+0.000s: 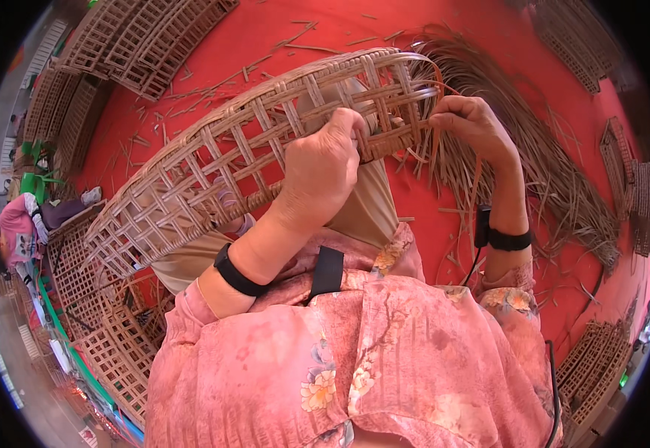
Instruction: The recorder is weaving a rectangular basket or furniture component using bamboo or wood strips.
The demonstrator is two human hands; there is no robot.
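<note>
A long, curved openwork wicker frame (239,125) lies slantwise across my knees, with a bound rim on its upper edge. My left hand (317,168) is closed on its lower edge towards the right end, the fingertips partly hidden. Just beyond that end, my right hand (474,127) pinches a thin orange-brown cane strip (440,75). The strip loops over the frame's top right corner, and a length of it hangs below my right hand.
Behind my right hand a large bundle of loose brown strips (549,179) spreads over the red floor covering (265,26). Stacked wicker pieces (142,37) stand at the far left, with more lattice pieces (119,343) nearer. Another person (22,231) sits at the left edge.
</note>
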